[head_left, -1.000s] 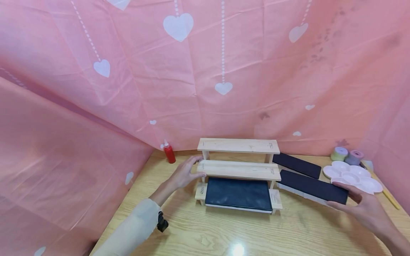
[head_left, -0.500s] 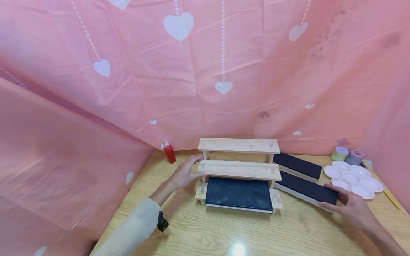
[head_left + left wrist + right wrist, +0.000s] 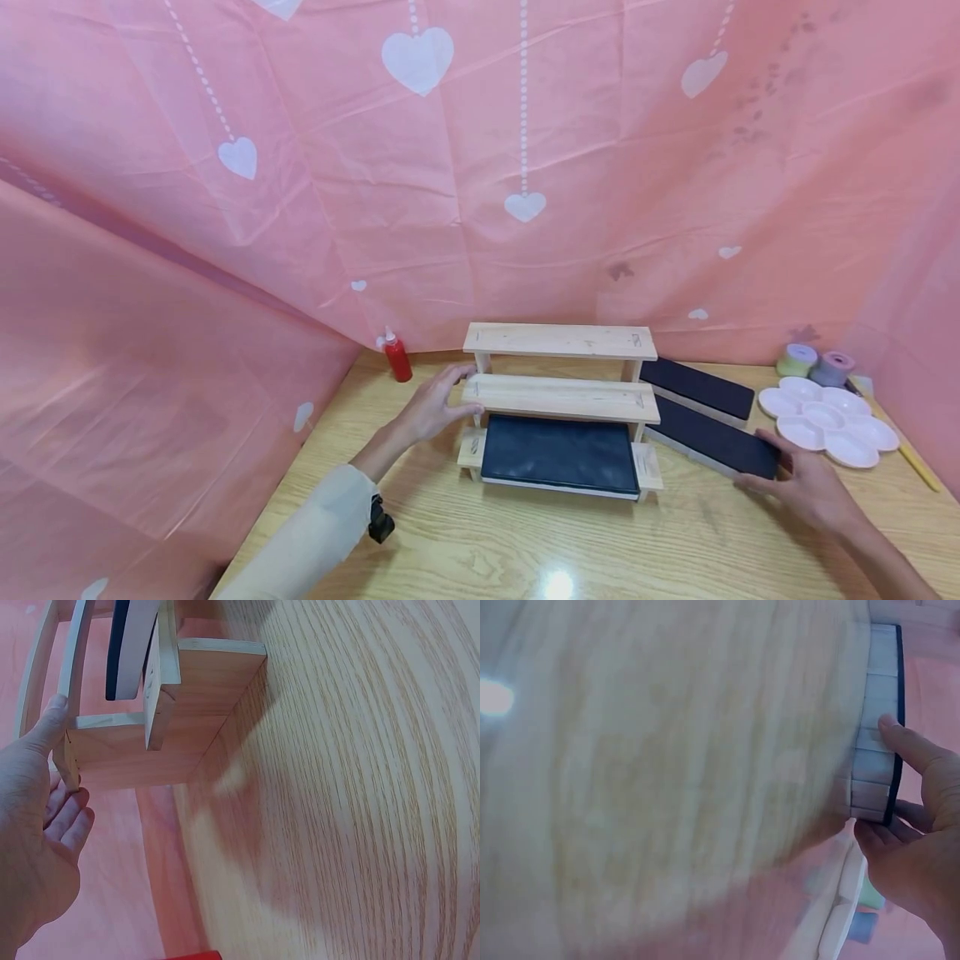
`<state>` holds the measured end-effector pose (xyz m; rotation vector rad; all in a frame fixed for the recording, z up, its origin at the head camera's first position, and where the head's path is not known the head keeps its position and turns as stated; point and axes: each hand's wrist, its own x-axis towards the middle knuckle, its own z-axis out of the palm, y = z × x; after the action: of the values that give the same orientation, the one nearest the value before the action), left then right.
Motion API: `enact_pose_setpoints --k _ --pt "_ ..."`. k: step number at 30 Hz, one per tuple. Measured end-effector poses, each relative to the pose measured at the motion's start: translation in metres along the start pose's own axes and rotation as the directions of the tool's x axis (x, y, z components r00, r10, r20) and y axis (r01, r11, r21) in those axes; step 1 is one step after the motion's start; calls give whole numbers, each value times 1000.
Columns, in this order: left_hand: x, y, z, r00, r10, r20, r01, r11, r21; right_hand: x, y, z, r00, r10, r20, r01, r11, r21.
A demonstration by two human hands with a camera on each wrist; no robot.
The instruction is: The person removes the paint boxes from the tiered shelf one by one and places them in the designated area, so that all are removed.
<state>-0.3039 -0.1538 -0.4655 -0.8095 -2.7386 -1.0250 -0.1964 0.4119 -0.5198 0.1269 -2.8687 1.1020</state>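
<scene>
A three-tier wooden stand (image 3: 558,398) occupies the table's middle. My left hand (image 3: 438,406) grips the left end of its middle shelf; in the left wrist view the thumb (image 3: 54,712) lies on one side of that board, the fingers on the other. On the lowest tier rests a wide black-topped piece (image 3: 558,454) with a pale edge. Right of the stand, my right hand (image 3: 813,487) holds the near end of a long black-topped box (image 3: 712,433) on the table. In the right wrist view, its thumb presses the box's pale, segmented side (image 3: 874,761).
Behind the held box lies a second long black-topped box (image 3: 697,385). Farther right are a white flower-shaped palette (image 3: 821,414), two round containers (image 3: 797,360) and a yellow stick (image 3: 917,467). A red bottle (image 3: 398,360) stands back left. Pink cloth (image 3: 420,192) encloses the table (image 3: 510,550).
My right hand has moved left with the long box, bringing its far end in behind the stand's right side. The left hand and the stand have stayed put.
</scene>
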Motion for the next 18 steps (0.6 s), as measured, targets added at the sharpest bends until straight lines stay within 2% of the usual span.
enact_pose_setpoints --k 8,14,18 --pt "-1 -1 1 1000 11 -1 -11 1000 -25 -3 -1 -6 998 10 67 -10 1000 2" --pt "0 -1 0 1000 20 -4 -20 1000 -15 -2 1 -5 999 -10 45 9 1000 9" --pt "1 -1 0 1000 28 -1 -28 1000 -14 2 1 -6 998 9 60 -11 1000 24"
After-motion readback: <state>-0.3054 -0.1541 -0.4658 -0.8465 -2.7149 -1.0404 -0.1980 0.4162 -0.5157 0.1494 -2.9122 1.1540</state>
